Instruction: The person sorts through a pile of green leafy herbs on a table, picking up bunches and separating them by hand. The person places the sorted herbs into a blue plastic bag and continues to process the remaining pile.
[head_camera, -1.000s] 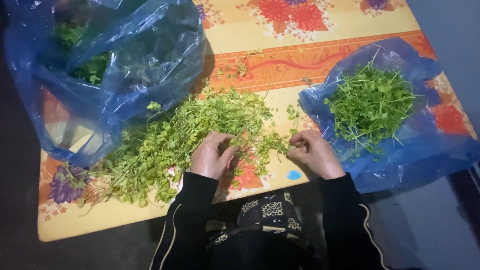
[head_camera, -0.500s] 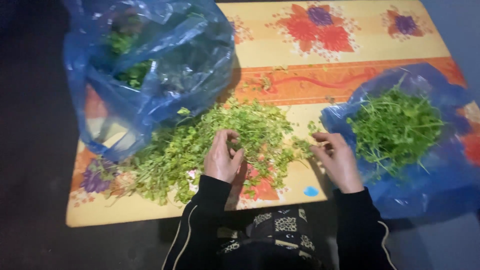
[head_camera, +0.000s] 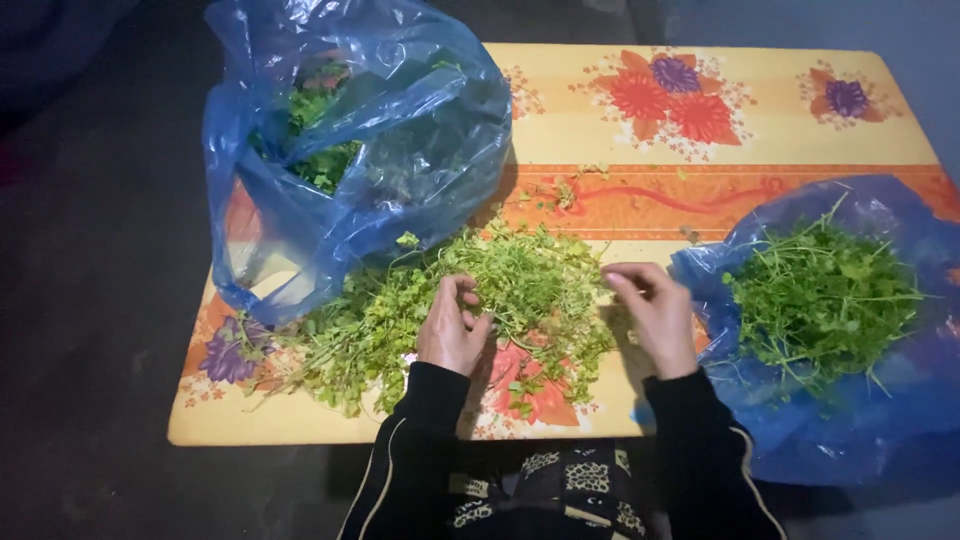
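Note:
A loose heap of green leafy herbs (head_camera: 440, 300) lies spread on a floral yellow and orange tablecloth (head_camera: 700, 140). My left hand (head_camera: 452, 328) rests on the heap with fingers curled around a few sprigs. My right hand (head_camera: 655, 315) hovers at the heap's right edge, fingertips pinched on thin stems. To the right, a pile of picked green stems (head_camera: 820, 295) lies on a flattened blue plastic bag (head_camera: 850, 420). Both arms wear black sleeves.
A large crumpled blue plastic bag (head_camera: 360, 150) holding more greens stands at the upper left of the low table. Dark floor surrounds the table on the left and front. A few stray leaves lie on the orange band of the cloth.
The view has shifted, so the table sits more to the right and lower in frame. Both hands have stayed on the herb heap, with the right hand moving slightly away from the left.

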